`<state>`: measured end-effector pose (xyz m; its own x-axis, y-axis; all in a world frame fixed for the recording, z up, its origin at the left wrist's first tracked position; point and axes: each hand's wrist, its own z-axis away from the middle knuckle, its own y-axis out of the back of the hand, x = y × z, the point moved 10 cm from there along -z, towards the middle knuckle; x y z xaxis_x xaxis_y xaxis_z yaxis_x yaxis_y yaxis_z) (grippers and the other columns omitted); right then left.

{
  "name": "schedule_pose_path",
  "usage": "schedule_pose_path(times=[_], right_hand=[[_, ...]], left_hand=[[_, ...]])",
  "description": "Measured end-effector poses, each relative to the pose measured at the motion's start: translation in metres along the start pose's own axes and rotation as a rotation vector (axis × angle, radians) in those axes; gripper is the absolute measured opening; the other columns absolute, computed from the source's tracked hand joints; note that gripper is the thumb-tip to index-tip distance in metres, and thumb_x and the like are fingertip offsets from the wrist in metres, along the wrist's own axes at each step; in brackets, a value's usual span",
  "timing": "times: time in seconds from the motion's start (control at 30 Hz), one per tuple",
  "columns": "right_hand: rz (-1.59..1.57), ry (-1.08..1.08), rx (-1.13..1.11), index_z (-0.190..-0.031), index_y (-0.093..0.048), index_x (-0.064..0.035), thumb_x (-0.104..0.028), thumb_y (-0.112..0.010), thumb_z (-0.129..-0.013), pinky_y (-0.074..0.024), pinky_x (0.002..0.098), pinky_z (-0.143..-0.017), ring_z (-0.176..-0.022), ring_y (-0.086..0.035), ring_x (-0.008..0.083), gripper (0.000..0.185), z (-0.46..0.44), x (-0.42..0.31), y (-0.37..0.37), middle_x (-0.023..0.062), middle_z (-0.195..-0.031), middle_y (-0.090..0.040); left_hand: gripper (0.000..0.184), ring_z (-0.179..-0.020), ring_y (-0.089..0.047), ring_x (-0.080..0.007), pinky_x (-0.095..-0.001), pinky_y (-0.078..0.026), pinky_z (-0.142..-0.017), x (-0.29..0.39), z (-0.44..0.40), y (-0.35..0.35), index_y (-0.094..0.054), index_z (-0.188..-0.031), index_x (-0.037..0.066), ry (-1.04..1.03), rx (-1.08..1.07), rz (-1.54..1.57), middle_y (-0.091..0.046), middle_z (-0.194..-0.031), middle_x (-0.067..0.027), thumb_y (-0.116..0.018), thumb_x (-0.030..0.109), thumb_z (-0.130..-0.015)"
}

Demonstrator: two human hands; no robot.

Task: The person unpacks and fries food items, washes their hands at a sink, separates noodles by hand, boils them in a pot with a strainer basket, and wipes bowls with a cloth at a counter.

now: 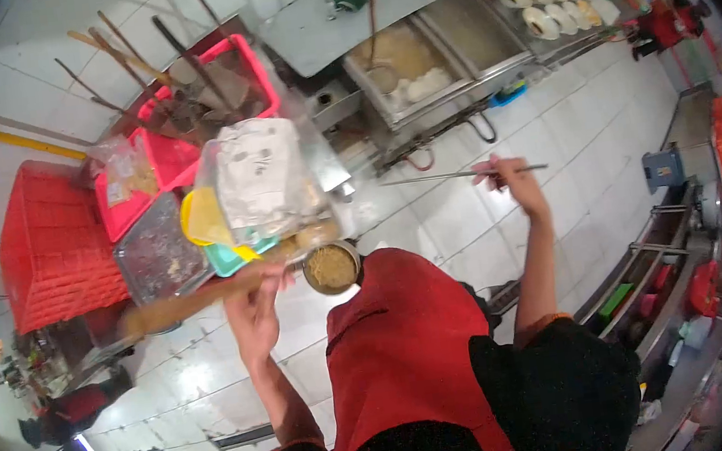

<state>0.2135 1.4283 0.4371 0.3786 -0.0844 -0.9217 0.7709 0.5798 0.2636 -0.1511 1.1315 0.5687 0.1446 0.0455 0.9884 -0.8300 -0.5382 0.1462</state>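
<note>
Wooden-handled ladle (212, 295) juts inward from gripping left hand (258, 312); right hand (510, 178) pinches a rod (436, 177).

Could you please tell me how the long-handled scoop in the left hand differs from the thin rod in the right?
The scoop has a thick brown handle and round head; the rod is slim and greyish, without a wide head. The scoop contains pale, noodle-like food; the rod carries none. Both are long and held one-handed, by left hand and right hand respectively.
</note>
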Motion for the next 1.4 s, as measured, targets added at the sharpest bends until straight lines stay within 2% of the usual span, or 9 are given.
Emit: schedule_pose_path(times=[0.1, 0.33, 0.53, 0.77, 0.93, 1.03, 1.2, 1.33, 1.4], right_hand=[[-0.048, -0.001, -0.011, -0.1, -0.07, 0.0045, -0.03, -0.042, -0.102, -0.04, 0.0241, -0.052, -0.062, -0.052, 0.0097, 0.044, 0.028, 0.009, 0.01, 0.0081, -0.082, -0.07], [-0.222, -0.126, 0.067, -0.103, -0.068, 0.0051, -0.028, -0.045, -0.102, -0.0402, 0.0243, -0.054, -0.063, -0.052, 0.0091, 0.04, 0.065, 0.048, 0.069, 0.0072, -0.085, -0.07], [-0.151, 0.019, 0.157, -0.108, -0.067, 0.0037, -0.029, -0.045, -0.103, -0.04, 0.0239, -0.055, -0.064, -0.052, 0.0082, 0.04, 0.061, 0.058, 0.134, 0.0079, -0.088, -0.069], [-0.335, 0.114, 0.214, -0.113, -0.066, 0.0031, -0.037, -0.034, -0.104, -0.0405, 0.0248, -0.057, -0.069, -0.054, 0.0118, 0.052, -0.016, 0.074, 0.22, 0.0105, -0.096, -0.068], [-0.344, 0.125, 0.105, -0.113, -0.065, 0.0028, -0.029, -0.042, -0.102, -0.0415, 0.0247, -0.061, -0.073, -0.054, 0.0107, 0.042, -0.125, 0.051, 0.253, 0.0085, -0.102, -0.067], [-0.112, 0.509, 0.016, -0.111, -0.063, 0.005, -0.019, -0.042, -0.102, -0.0464, 0.0309, -0.067, -0.074, -0.057, 0.0201, 0.033, -0.191, 0.0, 0.238, 0.0135, -0.096, -0.067], [0.396, 0.599, 0.098, -0.105, -0.064, 0.0042, -0.018, -0.054, -0.095, -0.0512, 0.0396, -0.071, -0.076, -0.062, 0.0384, 0.027, -0.298, 0.004, 0.159, 0.0212, -0.086, -0.061], [0.511, 0.475, 0.027, -0.098, -0.066, 0.003, -0.017, -0.054, -0.094, -0.0529, 0.0416, -0.074, -0.081, -0.066, 0.0373, 0.023, -0.353, 0.061, 0.105, 0.0228, -0.09, -0.065], [-0.02, 0.196, 0.066, -0.091, -0.067, 0.0016, -0.017, -0.054, -0.094, -0.0538, 0.0395, -0.078, -0.087, -0.068, 0.0326, 0.023, -0.371, 0.098, 0.118, 0.0237, -0.093, -0.067]], left_hand=[[0.018, -0.08, -0.061, -0.0121, -0.026, -0.049, -0.078, -0.032, -0.017, -0.081, -0.061, -0.102, -0.004, 0.064, -0.072, -0.031, -0.062, -0.087, -0.0062, -0.056, 0.013, -0.098], [0.019, -0.077, -0.055, -0.0103, -0.0262, -0.048, -0.073, -0.013, -0.079, -0.207, -0.057, -0.103, -0.001, -0.105, -0.073, 0.015, -0.058, -0.082, -0.0034, -0.052, 0.018, -0.101], [0.029, -0.073, -0.059, -0.0116, -0.0266, -0.047, -0.069, -0.017, -0.194, -0.275, -0.056, -0.099, -0.001, -0.148, 0.01, 0.006, -0.059, -0.079, -0.0046, -0.052, 0.028, -0.101], [0.033, -0.078, -0.062, -0.0152, -0.0302, -0.05, -0.074, 0.003, -0.32, -0.362, -0.054, -0.099, 0.0, -0.214, 0.013, -0.068, -0.06, -0.081, -0.006, -0.047, 0.032, -0.103], [0.032, -0.087, -0.063, -0.0164, -0.0299, -0.048, -0.079, -0.032, -0.378, -0.388, -0.055, -0.098, 0.0, -0.246, 0.065, -0.076, -0.067, -0.091, -0.0108, -0.048, 0.03, -0.103], [0.026, -0.09, -0.06, -0.0148, -0.0286, -0.046, -0.084, -0.053, -0.379, -0.414, -0.056, -0.097, -0.001, -0.171, 0.053, -0.152, -0.068, -0.097, -0.0104, -0.05, 0.024, -0.102], [0.015, -0.101, -0.063, -0.0173, -0.031, -0.048, -0.092, -0.057, -0.347, -0.44, -0.061, -0.098, -0.004, -0.169, 0.038, -0.311, -0.069, -0.108, -0.0143, -0.047, -0.006, -0.093], [0.023, -0.104, -0.065, -0.0213, -0.0324, -0.049, -0.095, -0.081, -0.304, -0.454, -0.063, -0.091, -0.004, -0.128, 0.034, -0.288, -0.07, -0.105, -0.0168, -0.047, -0.017, -0.081], [0.022, -0.103, -0.065, -0.0237, -0.0328, -0.049, -0.094, -0.091, -0.287, -0.451, -0.063, -0.089, -0.004, -0.189, 0.077, -0.258, -0.07, -0.103, -0.0165, -0.048, -0.018, -0.079]])
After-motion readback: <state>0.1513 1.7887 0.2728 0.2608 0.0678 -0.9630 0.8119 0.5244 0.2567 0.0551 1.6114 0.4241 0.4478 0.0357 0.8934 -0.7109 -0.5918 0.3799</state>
